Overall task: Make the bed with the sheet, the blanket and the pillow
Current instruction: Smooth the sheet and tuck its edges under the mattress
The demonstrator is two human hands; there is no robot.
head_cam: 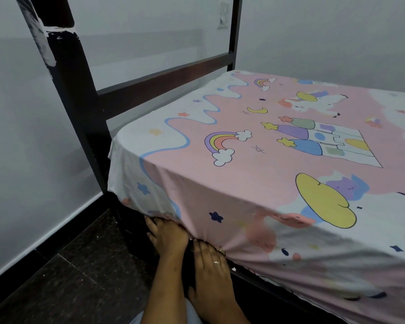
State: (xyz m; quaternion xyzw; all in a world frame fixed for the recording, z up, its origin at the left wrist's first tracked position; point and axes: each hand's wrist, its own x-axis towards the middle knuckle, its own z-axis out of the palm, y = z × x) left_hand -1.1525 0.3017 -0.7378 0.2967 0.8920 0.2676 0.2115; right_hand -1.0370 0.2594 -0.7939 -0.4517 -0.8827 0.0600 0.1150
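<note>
The pale wall (33,136) runs round two sides of the corner, and the bed (150,78) stands close against it, its dark frame post rising on the left with a rail across the end. The sheet (243,183), pink and white with rainbows, stars, clouds and a castle, lies spread flat over the whole mattress top and hangs down the near side and the end, pulled smooth on top and gathered into creases at the lower edge near the corner. Below is a dark speckled floor (68,277).

The person's two hands are side by side at that lower edge, backs up. The left hand (167,235) has its fingers (153,224) slightly spread and straight, their tips hidden under the hem. The right hand (211,263), just beside it, has its fingers (206,247) lying close together, pressing into the bunched cloth. A ring (216,262) shows on one of its fingers.
</note>
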